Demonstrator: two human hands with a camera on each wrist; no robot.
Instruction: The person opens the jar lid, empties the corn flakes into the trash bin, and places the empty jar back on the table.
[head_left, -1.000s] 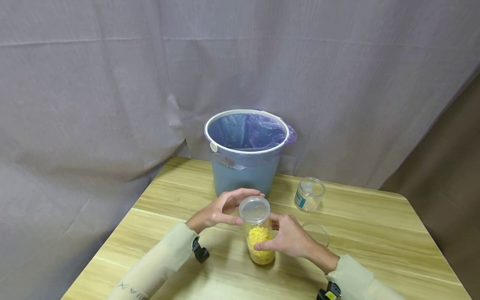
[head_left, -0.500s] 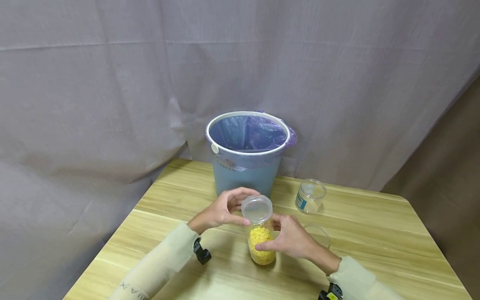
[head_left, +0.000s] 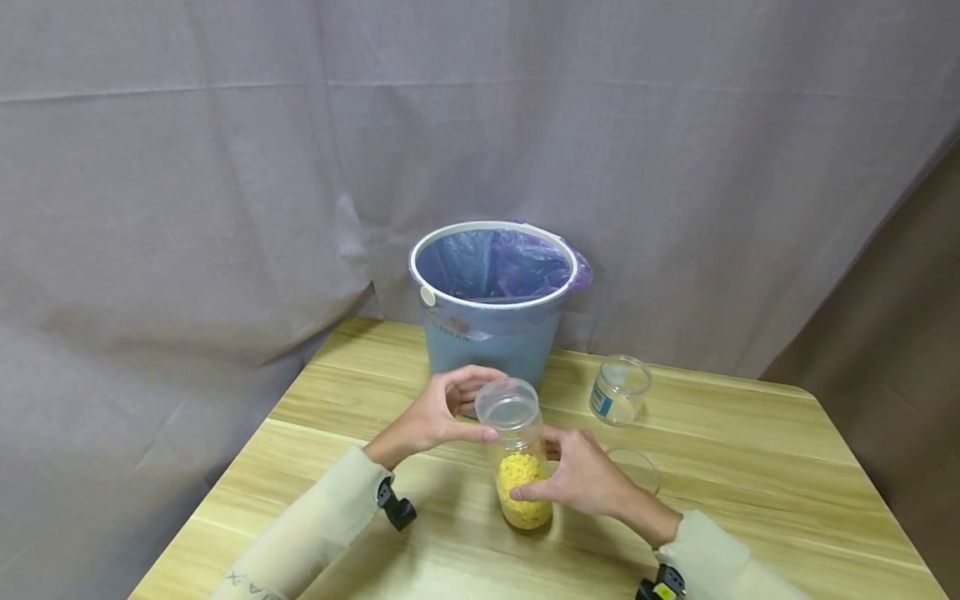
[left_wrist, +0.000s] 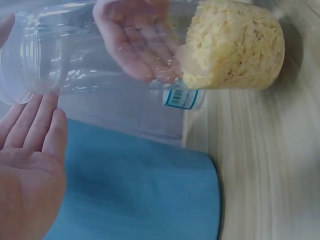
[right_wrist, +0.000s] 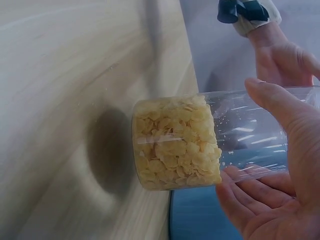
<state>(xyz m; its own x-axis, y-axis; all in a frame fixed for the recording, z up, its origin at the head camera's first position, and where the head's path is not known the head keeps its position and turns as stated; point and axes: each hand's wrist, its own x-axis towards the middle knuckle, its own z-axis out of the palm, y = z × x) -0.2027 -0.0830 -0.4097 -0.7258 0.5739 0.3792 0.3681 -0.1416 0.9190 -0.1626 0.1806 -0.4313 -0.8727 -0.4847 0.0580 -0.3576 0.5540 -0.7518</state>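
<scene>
A tall clear plastic jar point(head_left: 527, 510) stands upright at the front middle of the head view, its lower part filled with pale yellow flakes point(right_wrist: 177, 142). My right hand point(head_left: 581, 475) grips the jar's side, thumb in front and fingers behind. At the top, my left hand point(head_left: 442, 414) pinches the clear lid point(head_left: 507, 403) by its edge, thumb on the near side, fingers on the far side. The lid is shifted up and left over the jar's mouth, whose rim shows just beneath. In the left wrist view, lid and neck rings lie close together.
Behind the hands stands a blue bin point(head_left: 487, 346) with a white rim and purple liner. A short clear jar point(head_left: 619, 390) with a teal label is at its right. A clear round lid point(head_left: 636, 471) lies behind my right wrist. Grey curtain point(head_left: 225, 208) hangs behind the wooden table point(head_left: 750, 467).
My left hand has closed in on the lid's edge and moved slightly up and left, the lid shifting with it. The right hand and the jar's body stay in place.
</scene>
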